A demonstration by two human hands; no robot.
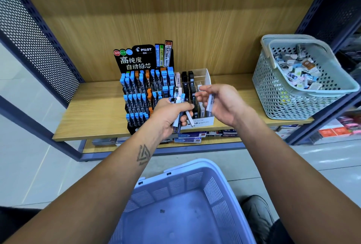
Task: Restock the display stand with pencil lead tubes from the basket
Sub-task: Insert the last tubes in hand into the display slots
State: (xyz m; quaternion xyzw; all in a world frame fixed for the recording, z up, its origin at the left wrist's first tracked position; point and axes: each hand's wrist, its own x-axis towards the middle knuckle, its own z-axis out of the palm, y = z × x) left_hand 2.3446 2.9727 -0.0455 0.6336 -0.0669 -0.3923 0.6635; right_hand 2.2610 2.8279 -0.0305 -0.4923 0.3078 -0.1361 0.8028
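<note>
- A bundle of pencil lead tubes [178,105] was clenched in the left hand [168,115]; a single tube [210,103] was pinched by the right hand [220,103].
- Both hands were held just in front of the display stand [143,95] on the wooden shelf [93,114].
- The blue basket [185,200] lay below, seemingly emptied.
- The single tube would best be matched by cap colour to a row with a free slot, then slid in upright without neighbours being knocked.

Shelf [93,110]: light wood, wood-grain back panel [175,19].
Frame [39,34]: dark blue perforated metal.
Floor [29,165]: pale glossy tiles.
</note>
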